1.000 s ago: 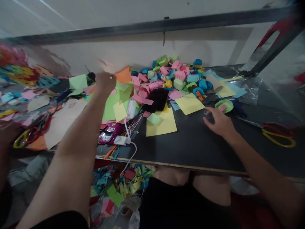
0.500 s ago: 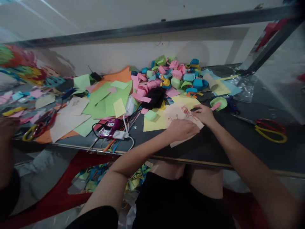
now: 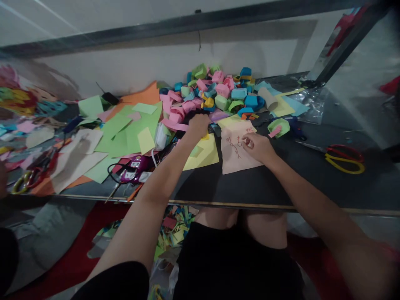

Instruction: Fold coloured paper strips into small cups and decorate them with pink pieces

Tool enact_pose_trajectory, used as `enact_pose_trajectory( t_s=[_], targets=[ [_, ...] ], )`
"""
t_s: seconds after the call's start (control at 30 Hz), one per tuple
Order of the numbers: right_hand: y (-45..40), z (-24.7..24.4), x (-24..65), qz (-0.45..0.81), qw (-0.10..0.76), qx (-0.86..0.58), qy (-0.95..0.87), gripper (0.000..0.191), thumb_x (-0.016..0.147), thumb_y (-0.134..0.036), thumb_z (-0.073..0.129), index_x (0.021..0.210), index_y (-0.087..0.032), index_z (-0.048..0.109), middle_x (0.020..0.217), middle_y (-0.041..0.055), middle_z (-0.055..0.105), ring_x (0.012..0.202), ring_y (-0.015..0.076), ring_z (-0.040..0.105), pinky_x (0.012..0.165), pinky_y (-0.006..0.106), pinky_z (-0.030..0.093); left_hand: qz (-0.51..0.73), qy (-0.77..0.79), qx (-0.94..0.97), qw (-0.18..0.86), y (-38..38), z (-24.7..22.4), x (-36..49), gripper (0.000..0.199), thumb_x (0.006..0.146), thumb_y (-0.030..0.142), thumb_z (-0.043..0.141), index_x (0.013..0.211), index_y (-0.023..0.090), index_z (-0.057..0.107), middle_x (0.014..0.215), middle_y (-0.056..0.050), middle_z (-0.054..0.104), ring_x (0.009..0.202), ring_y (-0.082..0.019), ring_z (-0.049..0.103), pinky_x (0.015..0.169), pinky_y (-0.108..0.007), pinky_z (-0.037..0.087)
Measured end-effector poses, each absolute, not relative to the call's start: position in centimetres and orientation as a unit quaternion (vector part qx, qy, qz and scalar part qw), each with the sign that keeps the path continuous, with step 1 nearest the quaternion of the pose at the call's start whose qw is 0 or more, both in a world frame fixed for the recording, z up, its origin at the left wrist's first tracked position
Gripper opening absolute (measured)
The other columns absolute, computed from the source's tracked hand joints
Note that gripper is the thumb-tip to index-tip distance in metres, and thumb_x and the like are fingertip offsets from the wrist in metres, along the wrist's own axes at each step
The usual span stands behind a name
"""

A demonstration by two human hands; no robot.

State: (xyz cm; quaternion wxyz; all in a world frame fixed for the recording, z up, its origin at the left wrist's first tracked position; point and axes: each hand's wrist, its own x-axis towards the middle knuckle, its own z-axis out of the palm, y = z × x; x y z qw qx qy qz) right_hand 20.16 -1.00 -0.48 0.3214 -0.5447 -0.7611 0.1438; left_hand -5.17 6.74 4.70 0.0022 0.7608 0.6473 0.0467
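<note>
A pale pink sheet of paper (image 3: 231,162) with small red and dark pen drawings lies flat on the dark table. Over its right part rests my right hand (image 3: 258,146), fingers curled in a pinch; whatever may be between them is too small to make out. My left hand (image 3: 199,125) is stretched forward over a black item (image 3: 187,116) at the front of the paper pile, its fingertips hidden behind the back of the hand. Yellow sheets (image 3: 208,156) lie beside and behind the pink one.
Folded coloured paper pieces (image 3: 222,91) are heaped at the back. Scissors (image 3: 343,158) and a green paper cup shape (image 3: 279,127) lie on the right, a cardboard tube (image 3: 268,99) behind. Green sheets (image 3: 131,133) and a purple device (image 3: 136,166) are on the left.
My left hand has left the pink sheet and reached forward to the black item. The sheet now lies straighter, more of its drawing showing. The camera view has shifted slightly.
</note>
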Motion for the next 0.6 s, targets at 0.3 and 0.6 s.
enact_pose_trajectory(
  t_s=[0.3, 0.6],
  targets=[
    [-0.8, 0.8, 18.8, 0.558, 0.464, -0.448, -0.522, 0.062, 0.068, -0.083, 0.061, 0.062, -0.026, 0.036, 0.049, -0.0064, 0.033, 0.041, 0.0079, 0.025, 0.043, 0.025, 0.016, 0.027, 0.403, 0.915, 0.012, -0.7, 6.7, 1.5, 0.034, 0.108, 0.028, 0.03, 0.123, 0.014, 0.056, 0.113, -0.016, 0.07, 0.109, -0.027, 0.067, 0.084, -0.035, 0.054],
    [0.2, 5.1, 24.8, 0.523, 0.548, -0.444, -0.478, 0.049, 0.078, -0.054, 0.06, 0.06, -0.027, 0.024, 0.044, -0.0078, 0.017, 0.041, 0.0073, 0.016, 0.041, 0.026, 0.017, 0.095, 0.398, 0.9, 0.15, -0.4, 4.7, -3.4, 0.039, 0.107, 0.025, 0.024, 0.106, 0.016, 0.062, 0.105, -0.013, 0.071, 0.098, -0.02, 0.068, 0.089, -0.033, 0.051]
  ],
)
